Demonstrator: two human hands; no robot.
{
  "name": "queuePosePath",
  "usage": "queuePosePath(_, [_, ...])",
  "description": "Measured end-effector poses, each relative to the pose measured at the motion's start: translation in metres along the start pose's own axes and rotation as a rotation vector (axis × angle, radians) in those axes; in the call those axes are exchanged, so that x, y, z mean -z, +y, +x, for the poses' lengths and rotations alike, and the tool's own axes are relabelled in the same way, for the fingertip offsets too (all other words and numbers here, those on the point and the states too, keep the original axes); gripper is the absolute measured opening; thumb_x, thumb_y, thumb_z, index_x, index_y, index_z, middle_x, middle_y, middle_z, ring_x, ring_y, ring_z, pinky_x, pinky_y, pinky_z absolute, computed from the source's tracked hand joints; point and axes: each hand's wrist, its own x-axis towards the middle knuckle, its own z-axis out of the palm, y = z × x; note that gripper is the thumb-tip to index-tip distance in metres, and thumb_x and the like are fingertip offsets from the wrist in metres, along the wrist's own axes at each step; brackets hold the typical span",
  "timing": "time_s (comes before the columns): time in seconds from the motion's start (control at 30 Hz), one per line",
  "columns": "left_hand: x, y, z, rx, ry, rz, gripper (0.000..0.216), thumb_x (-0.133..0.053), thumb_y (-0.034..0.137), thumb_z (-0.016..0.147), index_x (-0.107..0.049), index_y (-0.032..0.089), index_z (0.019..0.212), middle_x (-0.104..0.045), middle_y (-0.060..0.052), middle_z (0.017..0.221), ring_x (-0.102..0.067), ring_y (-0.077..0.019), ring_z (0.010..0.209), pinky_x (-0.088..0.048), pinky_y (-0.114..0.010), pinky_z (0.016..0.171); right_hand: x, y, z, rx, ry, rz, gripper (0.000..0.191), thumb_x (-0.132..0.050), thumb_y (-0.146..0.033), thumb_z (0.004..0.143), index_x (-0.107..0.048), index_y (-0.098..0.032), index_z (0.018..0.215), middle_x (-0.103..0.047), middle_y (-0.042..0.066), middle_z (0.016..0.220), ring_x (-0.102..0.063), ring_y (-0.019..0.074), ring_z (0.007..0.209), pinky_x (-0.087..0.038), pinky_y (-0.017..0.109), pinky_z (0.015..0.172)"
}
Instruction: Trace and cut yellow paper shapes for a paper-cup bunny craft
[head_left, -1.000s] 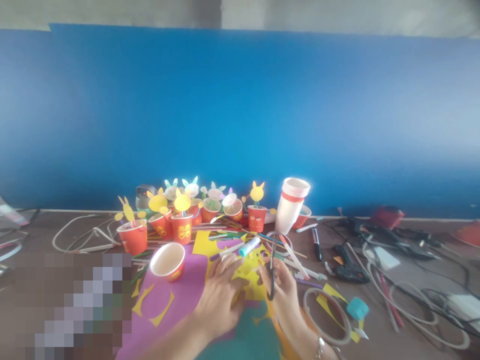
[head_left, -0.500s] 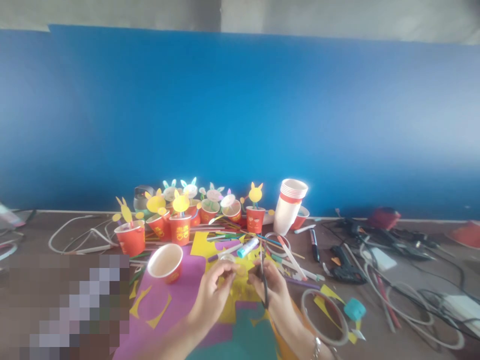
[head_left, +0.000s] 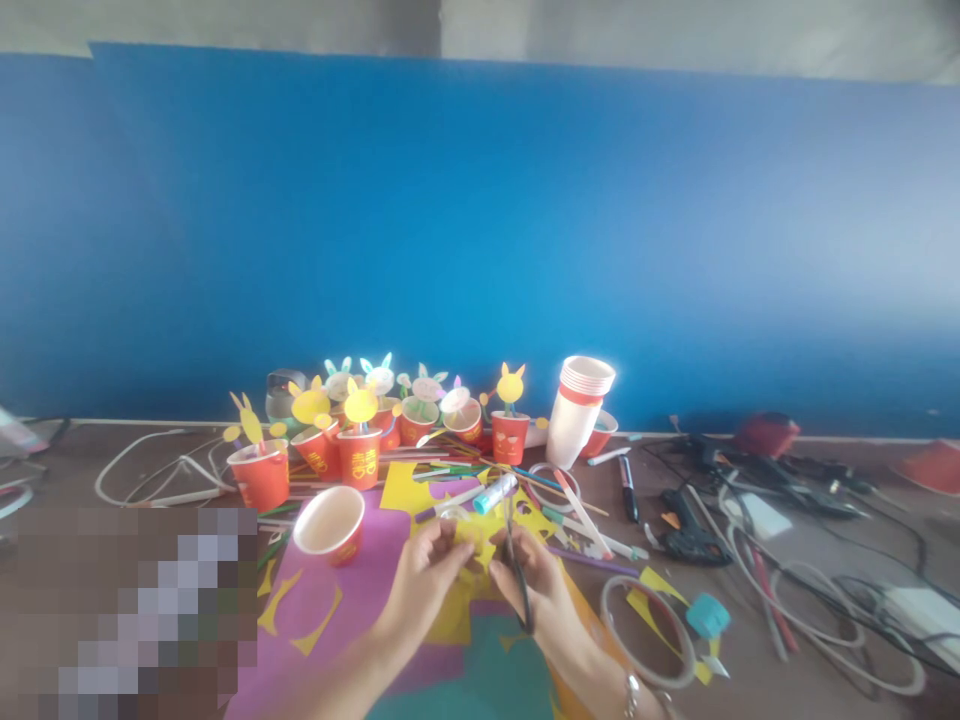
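My left hand (head_left: 426, 575) is closed, thumb and fingertips pinching a small yellow piece of paper (head_left: 471, 536). Close by on the right, my right hand (head_left: 541, 590) is closed around scissors (head_left: 519, 590) with dark handles, their blades pointing away from me. Whether the blades touch the paper is hard to make out. Below both hands lie sheets of purple paper (head_left: 375, 590), teal paper (head_left: 495, 665) and yellow paper (head_left: 452, 620). A glue stick (head_left: 495, 494) rests just beyond my fingers, and an open paper cup (head_left: 330, 525) stands left of my left hand.
Red cups (head_left: 360, 460) with paper rabbit figures stand along the blue partition (head_left: 480, 230). A stack of white cups (head_left: 576, 415) rises right of them. On the right are a marker (head_left: 628, 488), a glue gun (head_left: 686, 530), a tape ring (head_left: 649, 632) and tangled cables (head_left: 847, 650).
The scissors have turned, their handles tilting further right and their tips swinging left. My left hand has shifted slightly left with the yellow paper.
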Motion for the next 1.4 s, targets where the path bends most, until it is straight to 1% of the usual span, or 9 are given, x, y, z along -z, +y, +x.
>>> queuePosePath(0.07, [0.0013, 0.0030, -0.0005, 0.003, 0.045, -0.023, 0.019, -0.065, 0.033, 0.073, -0.060, 0.015, 0.078, -0.066, -0.002, 0.070, -0.062, -0.0157, 0.063, -0.043, -0.024, 0.060, -0.0002, 0.0018, -0.0016, -0.032, -0.075, -0.019, 0.027, -0.074, -0.035, 0.068, -0.057, -0.021, 0.083, -0.051, -0.003, 0.068, -0.048, 0.0128, 0.060, -0.042, 0.023, 0.055])
queuePosePath(0.13, [0.0022, 0.0045, -0.0011, 0.009, 0.060, -0.035, 0.020, -0.064, 0.034, 0.074, -0.061, 0.014, 0.079, -0.067, -0.003, 0.071, -0.061, -0.0148, 0.063, -0.041, -0.023, 0.058, -0.0011, 0.0016, -0.0029, -0.057, -0.138, -0.048, 0.021, -0.072, -0.033, 0.071, -0.058, -0.022, 0.082, -0.051, -0.003, 0.067, -0.046, 0.0121, 0.059, -0.041, 0.023, 0.054])
queuePosePath(0.27, [0.0018, 0.0049, -0.0016, 0.020, 0.051, -0.063, 0.021, -0.067, 0.034, 0.070, -0.061, 0.014, 0.074, -0.065, -0.002, 0.065, -0.060, -0.0142, 0.060, -0.040, -0.022, 0.056, -0.0042, -0.0031, -0.0041, -0.061, -0.194, -0.077, 0.019, -0.073, -0.029, 0.069, -0.057, -0.021, 0.074, -0.047, -0.005, 0.060, -0.041, 0.0103, 0.052, -0.036, 0.021, 0.050])
queuePosePath(0.37, [0.0013, 0.0044, -0.0014, 0.030, 0.036, -0.081, 0.021, -0.068, 0.033, 0.069, -0.061, 0.014, 0.075, -0.064, -0.001, 0.063, -0.059, -0.0136, 0.058, -0.038, -0.022, 0.055, -0.0052, -0.0049, -0.0039, -0.089, -0.201, -0.082, 0.019, -0.074, -0.028, 0.067, -0.058, -0.021, 0.074, -0.046, -0.006, 0.059, -0.038, 0.0094, 0.049, -0.032, 0.020, 0.047])
queuePosePath(0.53, [0.0022, 0.0023, -0.0006, 0.041, -0.013, -0.106, 0.019, -0.068, 0.031, 0.071, -0.060, 0.014, 0.075, -0.066, -0.002, 0.065, -0.059, -0.0132, 0.059, -0.037, -0.021, 0.055, -0.0051, -0.0049, -0.0033, -0.102, -0.224, -0.086, 0.018, -0.072, -0.029, 0.070, -0.057, -0.022, 0.076, -0.043, -0.006, 0.059, -0.037, 0.0096, 0.049, -0.031, 0.020, 0.046])
queuePosePath(0.8, [0.0022, 0.0019, -0.0014, 0.050, -0.012, -0.122, 0.018, -0.067, 0.030, 0.072, -0.060, 0.014, 0.074, -0.066, -0.001, 0.062, -0.058, -0.0129, 0.059, -0.036, -0.022, 0.056, -0.0061, -0.0072, -0.0038, -0.099, -0.239, -0.048, 0.017, -0.072, -0.028, 0.070, -0.056, -0.022, 0.076, -0.042, -0.007, 0.058, -0.032, 0.0083, 0.048, -0.028, 0.020, 0.046])
queuePosePath(0.97, [0.0018, 0.0050, -0.0022, 0.061, -0.014, -0.151, 0.017, -0.068, 0.029, 0.072, -0.059, 0.014, 0.073, -0.065, -0.001, 0.061, -0.058, -0.0122, 0.058, -0.035, -0.021, 0.056, -0.0059, -0.0059, -0.0029, -0.053, -0.215, -0.062, 0.016, -0.071, -0.026, 0.070, -0.058, -0.020, 0.077, -0.047, -0.005, 0.061, -0.035, 0.0092, 0.053, -0.032, 0.021, 0.050])
queuePosePath(1.17, [0.0022, 0.0037, -0.0015, 0.095, -0.030, -0.235, 0.019, -0.071, 0.028, 0.069, -0.059, 0.014, 0.072, -0.066, -0.001, 0.063, -0.059, -0.0124, 0.058, -0.036, -0.021, 0.057, -0.0064, -0.0064, -0.0030, -0.038, -0.205, -0.107, 0.018, -0.070, -0.031, 0.072, -0.057, -0.019, 0.076, -0.050, -0.003, 0.066, -0.041, 0.0120, 0.059, -0.036, 0.023, 0.054])
queuePosePath(1.4, [0.0028, 0.0006, -0.0005, 0.123, -0.047, -0.294, 0.017, -0.071, 0.026, 0.070, -0.059, 0.015, 0.073, -0.067, -0.002, 0.064, -0.060, -0.0132, 0.059, -0.037, -0.023, 0.058, -0.0060, -0.0042, -0.0029, -0.004, -0.219, -0.130, 0.018, -0.071, -0.033, 0.072, -0.057, -0.021, 0.075, -0.047, -0.004, 0.063, -0.040, 0.0114, 0.057, -0.038, 0.022, 0.056])
